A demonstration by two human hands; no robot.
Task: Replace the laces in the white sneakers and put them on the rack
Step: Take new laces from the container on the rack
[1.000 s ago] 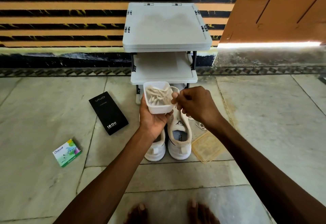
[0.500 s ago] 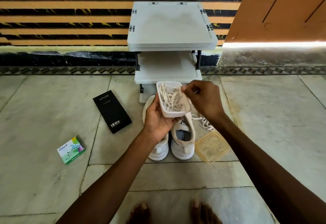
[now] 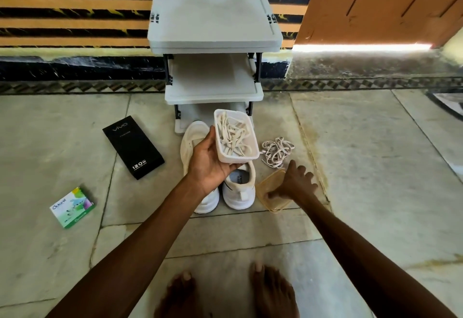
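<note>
- The left hand's [image 3: 209, 167] fingers curl under a white plastic tub [image 3: 238, 160], with the thumb [image 3: 211, 138] up its side. It is gripped from below and tipped towards the person, I'd guess so the contents stay in view and don't spill.
- The laces [image 3: 234, 137] lie tangled in that tub. They are probably the replacement set.
- The right hand [image 3: 297, 183] is low, with its fingers spread and unclenched. Only the thumb tip rests on a translucent lid [image 3: 271, 203] lying on the floor. It holds nothing yet, and looks about to lift the lid, perhaps to move it out of the way.
- The white sneakers [image 3: 239, 187] stand side by side beneath the tub, toes towards the rack [image 3: 213, 17]. The lid is just beside the right-hand shoe.
- A loose heap of laces [image 3: 276, 151] lies on the floor beyond the lid. These are likely the ones pulled out.
- Half a second ago the right hand was up at the tub's rim, picking at the laces. It has since dropped to the lid, while the left hand keeps its grip on the tub.
</note>
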